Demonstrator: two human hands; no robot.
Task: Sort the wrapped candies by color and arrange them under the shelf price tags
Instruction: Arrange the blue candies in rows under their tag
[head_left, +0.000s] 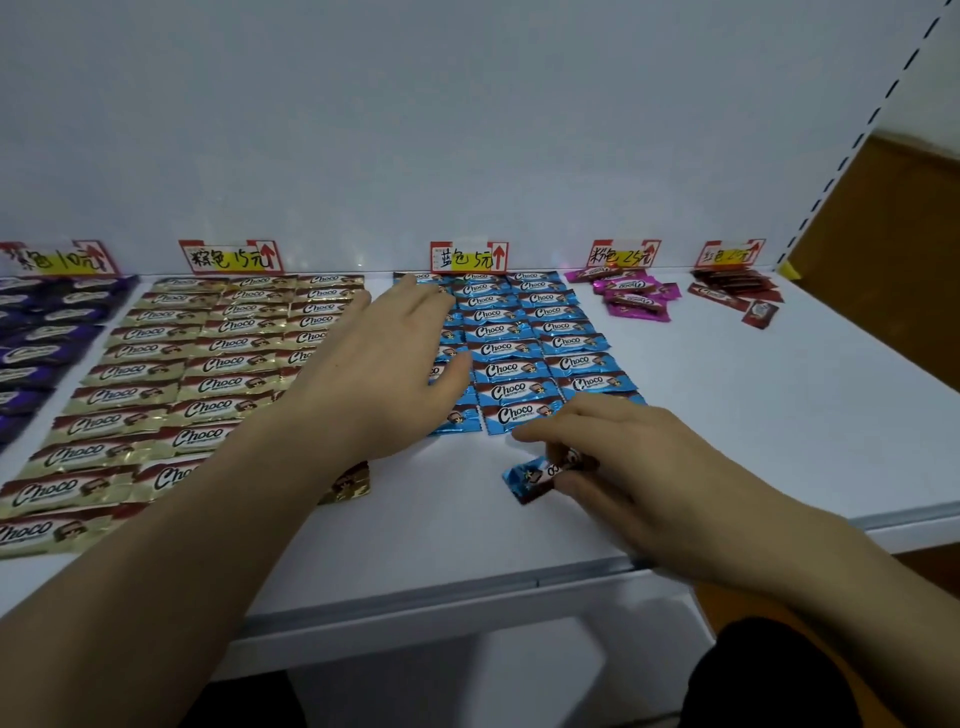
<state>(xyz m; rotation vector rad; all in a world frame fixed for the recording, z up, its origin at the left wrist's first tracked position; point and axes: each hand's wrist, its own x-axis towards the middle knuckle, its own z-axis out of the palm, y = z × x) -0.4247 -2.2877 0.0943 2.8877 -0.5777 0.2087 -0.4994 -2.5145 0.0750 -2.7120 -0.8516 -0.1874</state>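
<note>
Blue wrapped candies (511, 358) lie in three columns under the blue price tag (468, 256). My right hand (623, 462) pinches a loose blue candy (535, 475) on the shelf just in front of the middle column. My left hand (384, 358) reaches forward with straight fingers over the left blue column, hiding part of it. Gold candies (197, 374) fill rows under their tag (231, 256). Purple candies (36, 332) lie at far left, pink candies (631, 293) and red candies (735, 293) at right.
The white shelf (753, 415) has bare surface at the right and along its front edge (467, 587). One gold candy (345, 480) pokes out from under my left forearm. A slotted upright (841, 171) bounds the shelf on the right.
</note>
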